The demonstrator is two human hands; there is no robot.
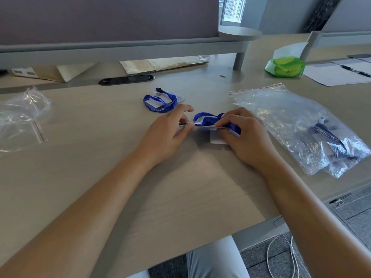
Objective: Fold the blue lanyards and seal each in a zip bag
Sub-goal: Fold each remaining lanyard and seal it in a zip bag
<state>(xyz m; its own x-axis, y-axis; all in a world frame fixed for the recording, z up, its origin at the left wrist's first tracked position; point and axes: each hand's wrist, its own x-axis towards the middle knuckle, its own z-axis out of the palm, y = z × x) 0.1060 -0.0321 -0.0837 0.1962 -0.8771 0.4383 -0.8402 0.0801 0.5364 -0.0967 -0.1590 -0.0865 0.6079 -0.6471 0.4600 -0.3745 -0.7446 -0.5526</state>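
Observation:
A blue lanyard (206, 118) with a clear badge holder lies at the table's middle inside a small zip bag (217, 139). My right hand (245, 133) holds the lanyard and the bag from the right. My left hand (170, 131) pinches the bag's red-lined top edge at its left end. A second blue lanyard (160, 102) with a badge holder lies loose just beyond my left hand. At the right lies a large clear zip bag (291, 121) with a dark blue lanyard (327, 137) inside it.
Empty clear zip bags (24, 117) lie at the left edge. A green tissue pack (285, 66), papers (337, 74) and a pen (355, 71) sit at the back right. Envelopes (160, 65) and a cable slot (126, 79) lie under the partition. The table's front edge runs near my lap.

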